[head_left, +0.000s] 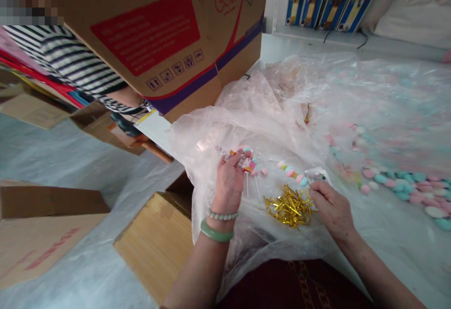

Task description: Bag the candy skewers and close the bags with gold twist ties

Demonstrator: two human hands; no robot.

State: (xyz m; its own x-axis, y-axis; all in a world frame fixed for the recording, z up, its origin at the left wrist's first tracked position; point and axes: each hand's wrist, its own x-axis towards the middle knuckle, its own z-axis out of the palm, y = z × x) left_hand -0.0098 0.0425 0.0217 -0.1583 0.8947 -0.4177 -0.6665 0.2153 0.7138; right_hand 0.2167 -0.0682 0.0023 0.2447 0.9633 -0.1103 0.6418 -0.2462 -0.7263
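**Left hand [229,182] grips a candy stick [243,163] as right hand [333,208] pinches a clear wrapper [317,175]**

The candy stick, topped with pink, white and blue pieces, sits at the tips of the left hand, whose fingers curl closed around it above a crumpled plastic sheet [268,112]. Thin white sticks [257,188] hang just below the hand, though how many is hard to tell. The right hand's fingers close on the small wrapper, with a printed bit of something inside too small to make out. Between the hands lie a heap of gold twist ties [289,205] and a pink-and-blue candy string [292,173], both on the sheet. A jade bangle [216,230] and a beaded bracelet [222,215] circle the left wrist.

Farther right, many pastel candies [401,187] lie in rows. A tilted cardboard box [158,41] looms at upper left beside a co-worker's striped top [59,60]. Blue packets [329,8] stand on a shelf beyond.
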